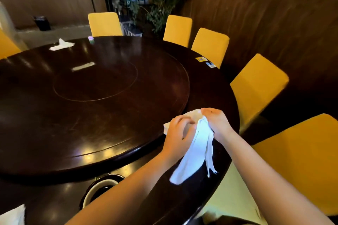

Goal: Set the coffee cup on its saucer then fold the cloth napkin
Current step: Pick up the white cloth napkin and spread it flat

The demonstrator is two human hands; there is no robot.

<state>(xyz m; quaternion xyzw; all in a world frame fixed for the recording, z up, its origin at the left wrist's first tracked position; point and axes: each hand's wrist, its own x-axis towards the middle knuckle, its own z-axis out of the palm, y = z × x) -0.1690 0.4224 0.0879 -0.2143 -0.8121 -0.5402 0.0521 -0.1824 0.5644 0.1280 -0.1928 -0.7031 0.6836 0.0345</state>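
The cloth napkin (193, 149) hangs in the lower right of the frame, just over the near edge of the round dark table (73, 124), gathered at its top between both hands with its tail drooping toward the rim. The left hand (178, 133) pinches the bunched upper part with curled fingers, and the right hand (215, 122) is closed around the same bunch from the other side. It looks thin, light and limp, with a frayed corner thread at the bottom, so it should hold no shape of its own; taking it by two corners and laying it flat on the table would probably make folding easier. One napkin is in hand; a second white cloth (61, 44) lies at the upper left of the table, and a third white piece (12, 214) shows at the bottom left corner. A dark dish with a pale rim (99, 191), partly hidden by the left forearm, sits at the bottom centre; whether it is the cup, the saucer or both cannot be told. Six yellow chairs (257, 87) are clearly seen.
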